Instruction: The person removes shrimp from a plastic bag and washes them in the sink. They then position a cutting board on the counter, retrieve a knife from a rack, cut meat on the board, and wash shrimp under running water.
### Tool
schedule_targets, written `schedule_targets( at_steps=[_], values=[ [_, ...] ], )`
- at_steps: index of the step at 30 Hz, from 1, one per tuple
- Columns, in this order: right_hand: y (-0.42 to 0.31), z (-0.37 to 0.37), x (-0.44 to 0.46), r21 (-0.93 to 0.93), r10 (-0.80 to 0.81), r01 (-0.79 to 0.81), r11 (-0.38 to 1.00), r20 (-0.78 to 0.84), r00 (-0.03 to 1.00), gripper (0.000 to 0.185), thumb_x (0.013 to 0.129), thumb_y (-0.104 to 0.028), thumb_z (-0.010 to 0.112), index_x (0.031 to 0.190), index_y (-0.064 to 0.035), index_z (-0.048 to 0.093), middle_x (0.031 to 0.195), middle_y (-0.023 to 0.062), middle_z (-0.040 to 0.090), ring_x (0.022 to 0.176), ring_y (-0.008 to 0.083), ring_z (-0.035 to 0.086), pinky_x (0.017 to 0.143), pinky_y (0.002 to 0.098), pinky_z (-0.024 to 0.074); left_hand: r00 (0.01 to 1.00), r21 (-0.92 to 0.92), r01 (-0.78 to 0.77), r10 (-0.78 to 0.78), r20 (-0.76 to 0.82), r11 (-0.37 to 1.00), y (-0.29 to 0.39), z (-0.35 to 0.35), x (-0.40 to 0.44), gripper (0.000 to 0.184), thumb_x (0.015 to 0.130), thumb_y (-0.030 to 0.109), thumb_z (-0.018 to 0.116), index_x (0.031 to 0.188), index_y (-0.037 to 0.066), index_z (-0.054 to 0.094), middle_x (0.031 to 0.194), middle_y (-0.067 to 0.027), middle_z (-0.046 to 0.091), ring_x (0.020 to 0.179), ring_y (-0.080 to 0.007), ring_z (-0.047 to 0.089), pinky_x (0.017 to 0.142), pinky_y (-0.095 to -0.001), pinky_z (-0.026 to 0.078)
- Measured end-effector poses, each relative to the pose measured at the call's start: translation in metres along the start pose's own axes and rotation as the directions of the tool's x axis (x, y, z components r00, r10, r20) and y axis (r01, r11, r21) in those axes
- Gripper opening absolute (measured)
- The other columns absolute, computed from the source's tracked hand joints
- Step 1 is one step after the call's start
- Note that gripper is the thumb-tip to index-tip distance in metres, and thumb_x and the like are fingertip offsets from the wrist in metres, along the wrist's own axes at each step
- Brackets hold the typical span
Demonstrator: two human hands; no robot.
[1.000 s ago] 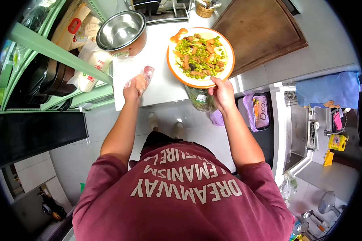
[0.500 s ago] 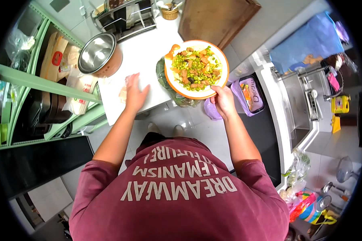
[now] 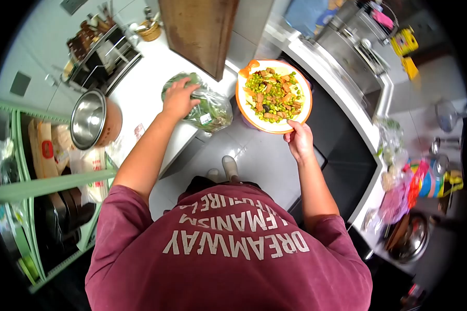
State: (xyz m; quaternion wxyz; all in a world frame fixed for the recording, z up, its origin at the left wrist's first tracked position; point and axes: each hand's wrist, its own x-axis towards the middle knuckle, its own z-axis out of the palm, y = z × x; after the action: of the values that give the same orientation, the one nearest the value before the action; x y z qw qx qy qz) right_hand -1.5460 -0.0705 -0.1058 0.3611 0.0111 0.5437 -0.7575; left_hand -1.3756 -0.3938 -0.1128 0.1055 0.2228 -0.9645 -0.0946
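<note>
My right hand (image 3: pixel 299 140) grips the near rim of an orange-edged white plate (image 3: pixel 242 116), with its thumb on top. On the plate lies a mix of green beans, brown meat chunks and orange pieces (image 3: pixel 274 96). My left hand (image 3: pixel 179 98) is over a clear plastic bag of leafy greens (image 3: pixel 213 110), fingers spread and bent, and seems to touch its top. The bag carries a white label and sits at the counter's edge, partly overhanging. The plate is held in the air to the right of the bag.
A metal pot (image 3: pixel 94 122) stands on the white counter (image 3: pixel 149 83) at left, near a green shelf (image 3: pixel 52 185). Behind are a utensil rack (image 3: pixel 106 57), a small basket (image 3: pixel 149 31) and a brown wooden board (image 3: pixel 200 31). A sink (image 3: pixel 355 62) lies at right.
My left hand has moved from the counter near the pot to the bag of greens. The plate has shifted right, away from above the bag, and the view has turned.
</note>
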Motion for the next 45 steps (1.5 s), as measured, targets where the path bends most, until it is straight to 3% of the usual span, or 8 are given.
schedule_targets(
  at_steps=[3, 5, 9, 14, 23, 32, 35, 45],
  values=[
    [0.013, -0.008, -0.024, 0.072, -0.054, 0.062, 0.995, -0.115, 0.992, 0.007, 0.086, -0.007, 0.055, 0.09, -0.0015, 0.055, 0.066, 0.0053, 0.057, 0.043, 0.0114, 0.045, 0.041, 0.0257, 0.0353, 0.998, -0.055, -0.069, 0.069, 0.01, 0.996, -0.012, 0.011, 0.01, 0.021, 0.076, 0.019, 0.069, 0.097, 0.014, 0.067, 0.109, -0.0063, 0.062, 0.101, -0.0294, 0.056, 0.086, -0.0422, 0.045],
    [0.029, -0.024, -0.037, 0.102, -0.083, 0.101, 0.99, -0.174, 0.981, 0.007, 0.085, -0.007, 0.055, 0.086, -0.0002, 0.055, 0.064, 0.0061, 0.057, 0.043, 0.0125, 0.045, 0.042, 0.0262, 0.0355, 0.962, -0.101, -0.222, 0.201, -0.184, 0.97, -0.005, 0.008, 0.011, 0.01, 0.077, 0.015, 0.065, 0.086, 0.01, 0.064, 0.09, -0.0058, 0.063, 0.088, -0.0297, 0.058, 0.078, -0.0417, 0.047],
    [0.045, -0.049, -0.074, 0.195, -0.119, 0.187, 0.963, -0.316, 0.941, 0.009, 0.084, -0.007, 0.056, 0.085, 0.0015, 0.056, 0.062, 0.008, 0.056, 0.043, 0.0136, 0.045, 0.042, 0.0271, 0.036, 0.889, -0.194, -0.435, 0.386, -0.244, 0.879, 0.052, -0.029, 0.008, 0.007, 0.081, 0.011, 0.058, 0.087, 0.008, 0.059, 0.087, -0.009, 0.061, 0.082, -0.0316, 0.058, 0.07, -0.0413, 0.046],
    [0.037, -0.098, -0.127, 0.262, -0.169, 0.335, 0.905, -0.502, 0.848, 0.008, 0.084, -0.007, 0.056, 0.085, 0.001, 0.056, 0.063, 0.0072, 0.056, 0.044, 0.0129, 0.046, 0.043, 0.0266, 0.037, 0.916, -0.455, -0.401, 0.346, -0.201, 0.795, 0.165, -0.056, 0.019, 0.009, 0.087, 0.013, 0.054, 0.086, 0.004, 0.056, 0.084, -0.0138, 0.059, 0.072, -0.0336, 0.056, 0.065, -0.0374, 0.045],
    [-0.008, -0.255, -0.222, 0.25, -0.248, 0.613, 0.75, -0.753, 0.61, 0.009, 0.085, -0.01, 0.056, 0.086, -0.0008, 0.055, 0.067, 0.0067, 0.057, 0.048, 0.0127, 0.048, 0.045, 0.0262, 0.0381, 0.838, -0.745, -0.261, 0.528, 0.141, 0.614, 0.402, 0.019, 0.048, 0.016, 0.092, 0.015, 0.054, 0.081, 0.003, 0.055, 0.058, -0.0024, 0.047, 0.054, -0.0086, 0.046, 0.051, -0.0295, 0.038],
    [-0.025, -0.427, -0.239, 0.227, -0.191, 0.775, 0.59, -0.893, 0.407, 0.012, 0.087, -0.011, 0.055, 0.095, -0.0018, 0.053, 0.071, 0.0074, 0.059, 0.053, 0.0142, 0.052, 0.048, 0.0265, 0.0409, 0.78, -0.872, -0.242, 0.62, 0.085, 0.425, 0.625, 0.115, 0.088, 0.013, 0.091, 0.012, 0.048, 0.085, 0.007, 0.058, 0.066, 0.0051, 0.048, 0.054, -0.0053, 0.041, 0.049, -0.0227, 0.033],
    [-0.001, -0.465, -0.23, 0.237, -0.154, 0.802, 0.549, -0.914, 0.375, 0.013, 0.087, -0.01, 0.055, 0.097, -0.0023, 0.054, 0.074, 0.0083, 0.06, 0.056, 0.0143, 0.053, 0.051, 0.0265, 0.0428, 0.725, -0.94, -0.062, 0.662, 0.188, 0.335, 0.674, 0.124, 0.086, 0.013, 0.092, 0.012, 0.047, 0.086, 0.007, 0.058, 0.065, 0.0059, 0.047, 0.053, -0.0046, 0.039, 0.048, -0.0228, 0.032],
    [0.071, -0.482, -0.244, 0.22, 0.047, 0.91, 0.35, -0.975, 0.218, 0.011, 0.086, -0.008, 0.055, 0.094, -0.0005, 0.054, 0.074, 0.0073, 0.059, 0.054, 0.0148, 0.051, 0.049, 0.0264, 0.0405, 0.523, -0.942, -0.082, 0.819, 0.237, 0.325, 0.824, 0.173, 0.053, 0.015, 0.091, 0.013, 0.046, 0.081, 0.008, 0.056, 0.068, 0.0058, 0.047, 0.059, -0.0053, 0.04, 0.053, -0.0226, 0.032]
  ],
)
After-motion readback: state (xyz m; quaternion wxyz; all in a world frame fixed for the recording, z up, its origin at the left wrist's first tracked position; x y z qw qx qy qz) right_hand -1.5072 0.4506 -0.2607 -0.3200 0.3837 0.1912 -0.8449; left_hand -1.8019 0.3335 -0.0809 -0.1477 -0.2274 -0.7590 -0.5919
